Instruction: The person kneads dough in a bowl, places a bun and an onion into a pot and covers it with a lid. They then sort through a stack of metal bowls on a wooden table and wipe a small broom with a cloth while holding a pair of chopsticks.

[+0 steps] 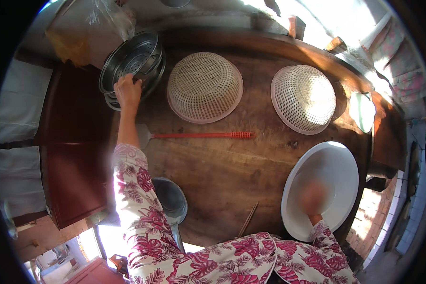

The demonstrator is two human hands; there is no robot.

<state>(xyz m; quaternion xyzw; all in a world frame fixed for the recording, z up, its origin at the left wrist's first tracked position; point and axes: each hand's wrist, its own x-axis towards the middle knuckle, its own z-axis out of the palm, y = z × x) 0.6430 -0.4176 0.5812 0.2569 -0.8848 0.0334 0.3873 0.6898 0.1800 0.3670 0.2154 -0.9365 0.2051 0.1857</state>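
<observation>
My left hand reaches to the near rim of a metal steamer pot with a perforated insert; its fingers are at the rim and handle, and whether they grip is unclear. My right hand, blurred, is inside a large white basin at the right; its fingers cannot be made out. Two woven-look plastic colander baskets, one at the middle and one further right, lie upside down on the wooden table. A spatula with a red handle lies between my arms.
A metal ladle lies beside my left sleeve, and chopsticks lie near the table's front edge. Dark red cabinets flank the left side. A cleaver stands behind the back ledge. A pale green item stands at the right.
</observation>
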